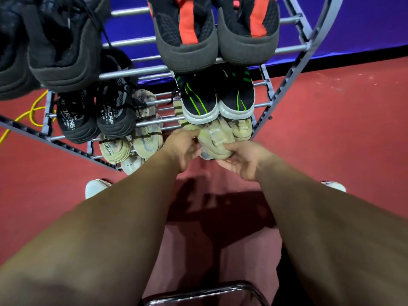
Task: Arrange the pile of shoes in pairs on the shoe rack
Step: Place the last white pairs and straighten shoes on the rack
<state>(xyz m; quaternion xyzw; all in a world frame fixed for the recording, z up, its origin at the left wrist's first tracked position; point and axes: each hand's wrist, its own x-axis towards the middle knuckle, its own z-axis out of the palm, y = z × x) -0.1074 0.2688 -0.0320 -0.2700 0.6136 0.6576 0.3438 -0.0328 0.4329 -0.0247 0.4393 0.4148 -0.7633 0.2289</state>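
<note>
- Closest to me is one shiny, bent metal bar (205, 292).
- Two bare arms reach out over the smooth red floor (331, 133).
- One white tip on the left (95, 187) and one white tip on the right (335, 186) peek out beside the arms.
- The left hand (183, 149) curls its fingers round the left side of a soft tan shoe (215, 142).
- The right hand (240, 160) grips the same shoe from the right, with its thumb on top.
- This shoe is at the front of the lowest shelf of the shoe rack (284, 85), which is made of thin, round grey rods. I cannot tell if the shoe rests on the rods.
- Just to its right sits one strap shoe (242, 128), also tan.
- To the left lie some bumpy tan shoes (112, 149). I count at least three.
- One shelf up are two lettered black shoes (75, 122) with ridged rubber heels.
- Next to them are two green-lined shoes (198, 104), black knit with white rubber rims, right above the held shoe.
- Higher still are two red-striped shoes (187, 34) made of black mesh with thick grey rims.
- Left of those are two plain black shoes (61, 45) with laces.
- One yellow cable (33, 113) curls on the floor.
- Farthest back is a blue wall (353, 29).
</note>
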